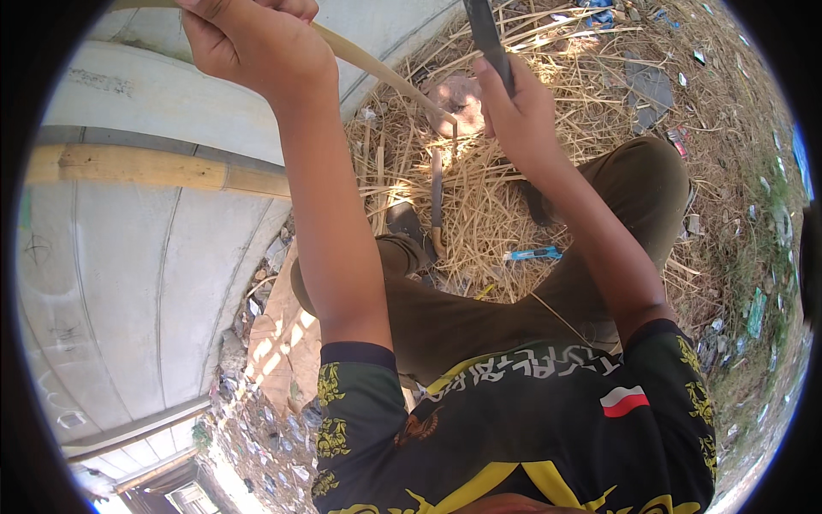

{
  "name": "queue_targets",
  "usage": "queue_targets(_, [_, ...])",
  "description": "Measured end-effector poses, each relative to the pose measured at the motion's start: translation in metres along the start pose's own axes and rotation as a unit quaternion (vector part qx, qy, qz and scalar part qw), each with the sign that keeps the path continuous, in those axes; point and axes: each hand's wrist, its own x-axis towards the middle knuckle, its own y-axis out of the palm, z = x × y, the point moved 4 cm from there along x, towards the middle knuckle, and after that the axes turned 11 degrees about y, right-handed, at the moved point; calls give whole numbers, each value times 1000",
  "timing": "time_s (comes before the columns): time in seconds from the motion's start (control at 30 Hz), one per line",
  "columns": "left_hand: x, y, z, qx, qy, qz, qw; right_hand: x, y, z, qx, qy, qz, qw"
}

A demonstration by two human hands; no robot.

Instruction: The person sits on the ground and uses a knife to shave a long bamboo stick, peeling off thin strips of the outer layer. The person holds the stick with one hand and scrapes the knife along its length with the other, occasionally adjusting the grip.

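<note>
White letters (541, 366) span shirt (522, 428); right hand (524, 111) holds blade (487, 38).

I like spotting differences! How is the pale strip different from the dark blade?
The pale strip is tan; the dark blade is blackish. The strip curves; the blade looks straight. In the picture, the strip slopes down from the left hand; the blade points up from the right hand. Both are long and held.

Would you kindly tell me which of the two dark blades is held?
The upper dark blade, in the right hand; the other blade, with a brown handle, is down by the straw.
</note>
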Motion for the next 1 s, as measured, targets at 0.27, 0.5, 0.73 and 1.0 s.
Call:
queue_targets(0.27, [3, 22, -1, -16, 33, 1, 999, -1, 58, -182, -53, 156, -63, 984])
queue_targets(0.5, [11, -12, 15, -3, -19, -102, 995, 29, 52, -135, -105, 161, 6, 981])
queue_targets(0.73, [19, -17, 21, 45, -30, -78, 995, 1, 61, -137, 18, 35, -62, 997])
queue_targets(1.0, [26, -26, 31, 56, -36, -27, 997, 34, 66, -151, -200, 219, 150, 943])
